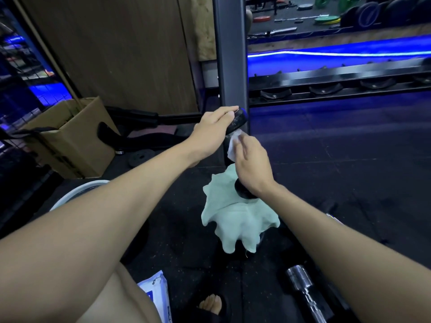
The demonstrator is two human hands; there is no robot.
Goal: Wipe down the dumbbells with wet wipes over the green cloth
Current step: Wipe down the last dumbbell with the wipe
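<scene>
Head view: left hand [215, 125] grips the upright dumbbell [236, 122] by its top; right hand [250, 163] pinches a wet wipe [233, 145] against the handle (mid-wipe), green cloth [235, 217] beneath. Next, probably, the lower head.

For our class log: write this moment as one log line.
left hand: holds dumbbell top | right hand: wipe on handle | green cloth: beneath

A gym — dumbbell rack [338, 87], weight plates [326, 19], rubber floor [349, 159].
</scene>
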